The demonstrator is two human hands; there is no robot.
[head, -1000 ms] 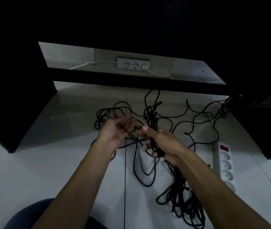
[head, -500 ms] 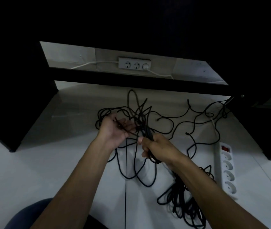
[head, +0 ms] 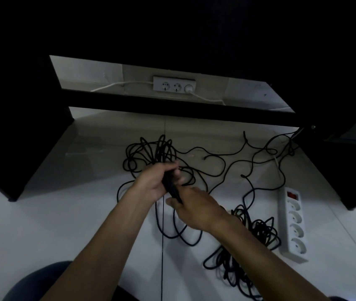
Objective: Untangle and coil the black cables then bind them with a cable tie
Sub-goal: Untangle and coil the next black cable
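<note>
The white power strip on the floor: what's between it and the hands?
Loose black cable loops across the floor between the power strip and right hand, seen from the head camera.

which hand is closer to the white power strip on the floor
Right. The right hand is nearer the power strip, which lies off to its right; the left hand is beyond it, farther left, gripping the cables.

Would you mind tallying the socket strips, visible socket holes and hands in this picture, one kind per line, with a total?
White socket strips: 2, the wall strip and the floor power strip
Socket holes on the floor power strip: 4
Hands: 2, the left hand and the right hand, both gripping the black cables
Total: 8
</note>
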